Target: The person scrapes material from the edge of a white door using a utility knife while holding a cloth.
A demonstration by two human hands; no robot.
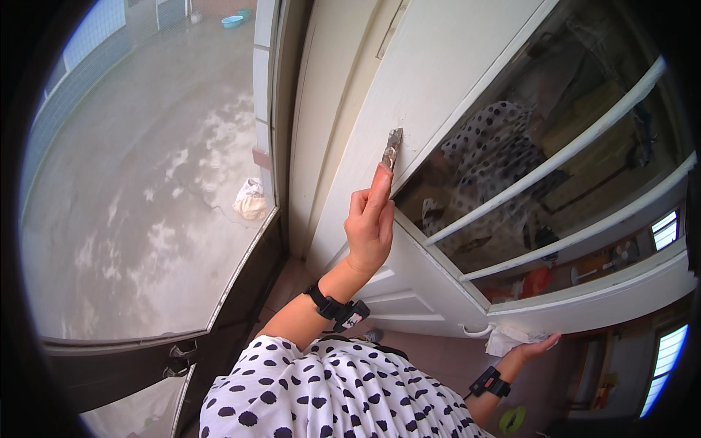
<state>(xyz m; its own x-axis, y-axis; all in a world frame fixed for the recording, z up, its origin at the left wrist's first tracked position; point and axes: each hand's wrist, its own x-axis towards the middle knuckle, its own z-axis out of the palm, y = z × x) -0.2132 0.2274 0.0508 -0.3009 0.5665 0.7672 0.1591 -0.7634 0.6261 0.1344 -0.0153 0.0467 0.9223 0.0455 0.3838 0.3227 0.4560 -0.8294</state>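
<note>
My left hand (371, 226) is closed around a worn metal utility knife (393, 148), with the index finger stretched along it. The knife's slanted tip rests on or just over the white door (431, 80), beside the frame of its glass pane, near some small marks. Low on the right, my right hand (535, 348) holds a crumpled white cloth or paper (509, 339) against the door's edge. A white curved handle (478, 332) sits just left of that cloth. Most of the right hand's fingers are hidden.
The barred glass pane (555, 160) reflects my spotted shirt. On the left, a dark-framed door (241, 281) opens to a concrete yard (139, 204). A whitish cloth bundle (250, 201) lies by the threshold, and a blue basin (232, 22) stands far off.
</note>
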